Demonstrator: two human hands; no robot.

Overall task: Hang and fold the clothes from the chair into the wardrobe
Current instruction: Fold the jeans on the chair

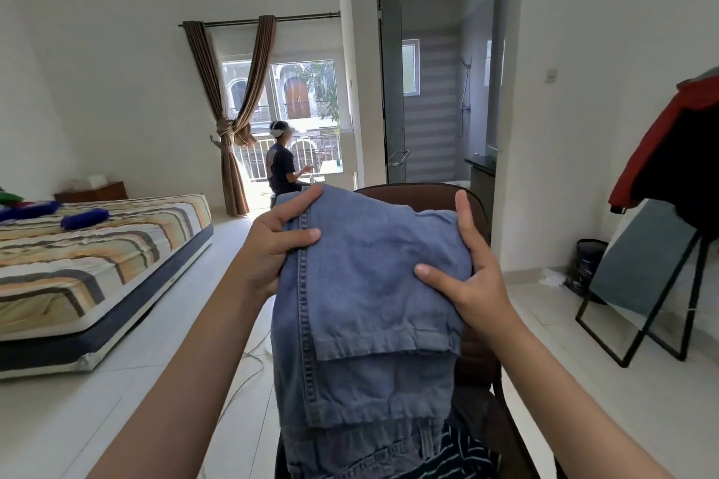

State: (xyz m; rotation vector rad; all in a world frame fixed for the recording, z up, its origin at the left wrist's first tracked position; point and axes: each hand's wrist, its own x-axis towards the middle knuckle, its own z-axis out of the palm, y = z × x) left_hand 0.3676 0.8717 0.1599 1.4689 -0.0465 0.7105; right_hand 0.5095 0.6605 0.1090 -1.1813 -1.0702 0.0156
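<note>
The jeans (369, 303) are folded and held above the chair (478, 362), long axis running away from the viewer, hems on top, lower end draped toward the seat. The left hand (272, 245) grips the left edge, fingers curled. The right hand (474, 276) pinches the right edge. A bed (97, 264) lies left.

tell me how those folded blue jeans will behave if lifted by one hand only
The folded blue denim jeans would probably flop open: lower layers already hang loose. Likely heavyish, being thick seamed denim. The left hand and right hand grip opposite edges, suggesting they need support.
</note>
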